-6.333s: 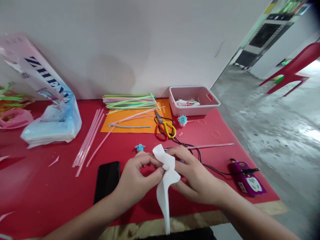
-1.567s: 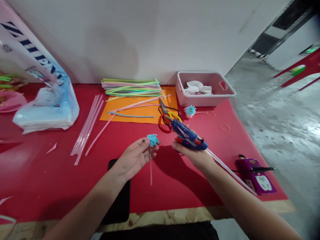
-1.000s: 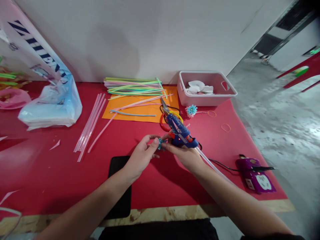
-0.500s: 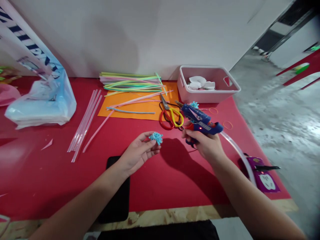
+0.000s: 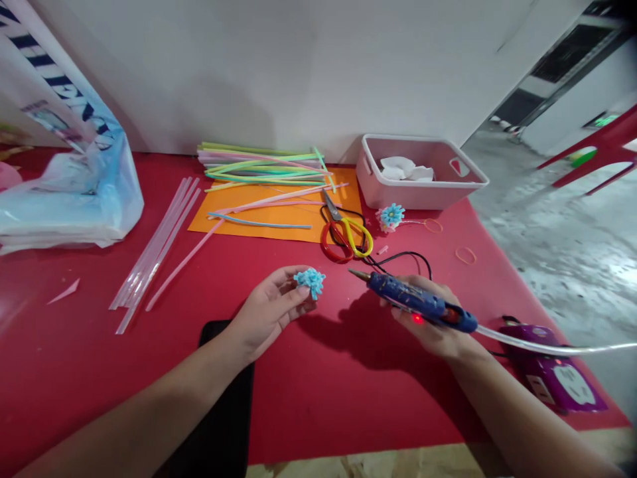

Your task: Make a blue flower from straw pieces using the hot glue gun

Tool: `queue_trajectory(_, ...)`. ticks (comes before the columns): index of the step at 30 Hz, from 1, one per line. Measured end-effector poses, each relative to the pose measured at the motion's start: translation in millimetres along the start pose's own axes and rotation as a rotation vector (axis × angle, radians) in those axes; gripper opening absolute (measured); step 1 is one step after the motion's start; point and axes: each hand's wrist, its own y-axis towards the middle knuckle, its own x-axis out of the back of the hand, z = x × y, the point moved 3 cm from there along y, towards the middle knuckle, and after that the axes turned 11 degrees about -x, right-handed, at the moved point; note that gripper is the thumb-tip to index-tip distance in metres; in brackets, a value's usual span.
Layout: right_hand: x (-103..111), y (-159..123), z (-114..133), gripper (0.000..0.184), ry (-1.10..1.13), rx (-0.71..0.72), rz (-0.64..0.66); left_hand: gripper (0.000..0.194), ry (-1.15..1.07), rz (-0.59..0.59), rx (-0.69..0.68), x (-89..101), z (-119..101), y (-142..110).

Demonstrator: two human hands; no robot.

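Between the thumb and fingers of my left hand (image 5: pixel 273 309) is a small light-blue flower (image 5: pixel 310 282) with many narrow petals. My right hand (image 5: pixel 438 322) is wrapped round the grip of a dark-blue hot glue gun (image 5: pixel 413 297), its metal nozzle pointing left toward the flower but apart from it. A clear glue stick (image 5: pixel 537 345) runs out of the gun's back end. Beyond the nozzle lie scissors (image 5: pixel 343 232) with one red and one yellow handle. Another blue flower (image 5: pixel 392 216), with pink beneath it, rests near the box.
A pink box (image 5: pixel 423 192) holding white pieces stands at the back right. Coloured pipe cleaners (image 5: pixel 263 162) lie on an orange sheet (image 5: pixel 239 232). Clear glue sticks (image 5: pixel 154 252) and a plastic bag (image 5: pixel 114 192) are to the left, a purple power block (image 5: pixel 562 378) to the right.
My right hand has lowered the glue gun and turned it, so its nozzle now points at the flower. The blue flower by the box has come into fuller view. My left hand keeps its flower.
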Motion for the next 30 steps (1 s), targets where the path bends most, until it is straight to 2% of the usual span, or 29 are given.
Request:
queue_trajectory(4,-7,-5,6,0.009,-0.093,0.128,0.020,0.034,-0.048,0.023,0.036,-0.6,2,-1)
queue_trajectory(8,-15,-10,0,0.017,-0.164,0.239,0.055,0.029,-0.076,0.029,0.082,-0.9,3,-1)
queue_trajectory(12,-22,-12,-8,0.015,-0.201,0.228,0.024,0.023,-0.033,-0.009,0.092,-0.3,2,0)
queue_trajectory(14,-23,-12,-10,0.014,-0.211,0.192,0.007,0.024,0.008,-0.023,0.068,0.0,2,0)
queue_trajectory(19,-23,-13,-9,0.025,-0.233,0.261,-0.004,0.039,0.086,-0.004,-0.033,0.3,2,-1)
queue_trajectory(24,-23,-14,-6,0.018,-0.282,0.216,-0.071,0.036,0.169,-0.027,-0.149,2.2,3,-1)
queue_trajectory(30,-23,-15,-4,0.016,-0.291,0.218,-0.098,0.039,0.296,0.026,-0.239,3.9,5,0)
